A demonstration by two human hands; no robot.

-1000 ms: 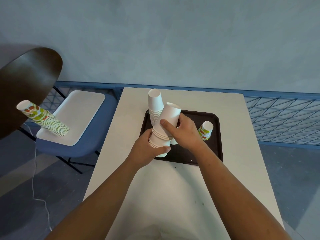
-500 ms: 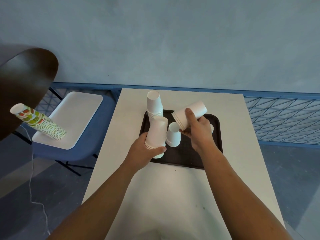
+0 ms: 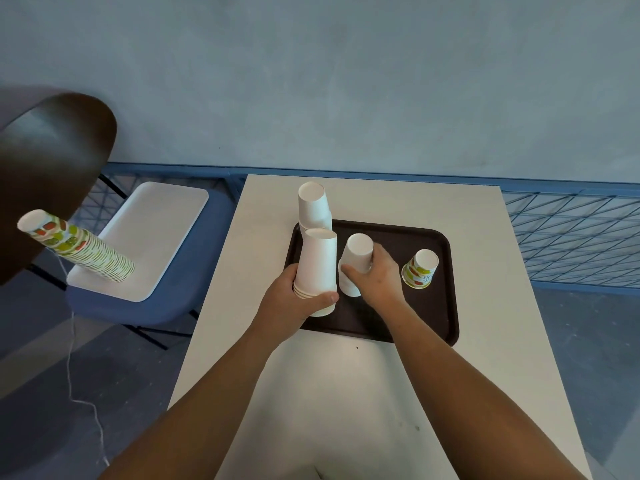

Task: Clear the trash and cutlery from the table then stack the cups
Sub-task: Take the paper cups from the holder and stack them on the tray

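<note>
On the pale rectangular table (image 3: 346, 393), over a dark brown plastic tray (image 3: 429, 306), the left hand (image 3: 287, 299) clasps its fingers (image 3: 325, 297) round a tall stack of upturned white paper cups (image 3: 318, 268), steadying it, while the right hand (image 3: 377, 275) grips a shorter white cup stack (image 3: 358, 258) just beside, seemingly to merge them.

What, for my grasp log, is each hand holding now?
Left hand: grips the stack of white paper cups.
Right hand: grips an upside-down white paper cup.
</note>
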